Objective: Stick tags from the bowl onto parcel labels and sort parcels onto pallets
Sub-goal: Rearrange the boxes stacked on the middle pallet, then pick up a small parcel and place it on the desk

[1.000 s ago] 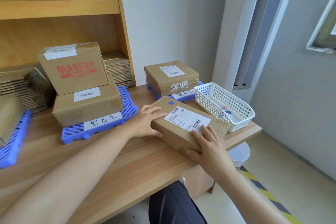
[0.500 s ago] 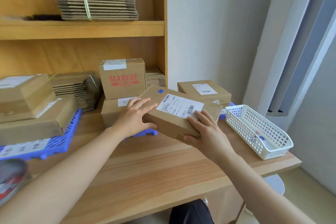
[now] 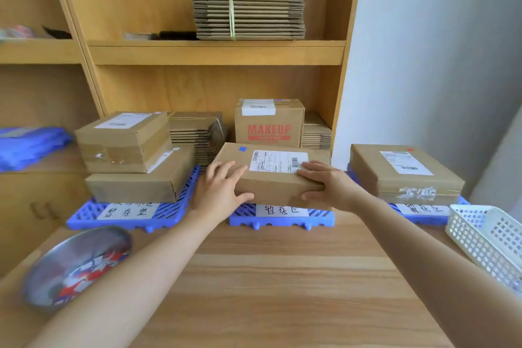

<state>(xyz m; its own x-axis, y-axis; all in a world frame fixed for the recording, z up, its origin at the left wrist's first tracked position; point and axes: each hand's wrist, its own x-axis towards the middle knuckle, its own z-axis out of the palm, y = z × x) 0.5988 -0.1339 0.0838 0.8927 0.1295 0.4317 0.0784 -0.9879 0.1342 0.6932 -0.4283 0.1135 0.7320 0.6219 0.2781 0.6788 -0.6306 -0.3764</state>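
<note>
Parcel: flat brown carton, held above the front of the middle pallet, just ahead of the MAKEUP box. Cannot tell whether it rests on anything beneath.
Long axis: runs left to right, parallel to the counter edge; broad face up, roughly level.
Label: on the top face, lying along the long axis, barcode toward the right end.
Blue tag: on the top face, far left corner, just beside the label.
Left hand: grips the left end, fingers spread over the top, thumb on the near face.
Right hand: grips the right end, fingers over the label's right edge, thumb on the near face.
Bowl: metal, near left on the counter, red, white and blue tags inside; blurred.
Other pallets: left pallet carries two stacked cartons; right pallet carries one.
</note>
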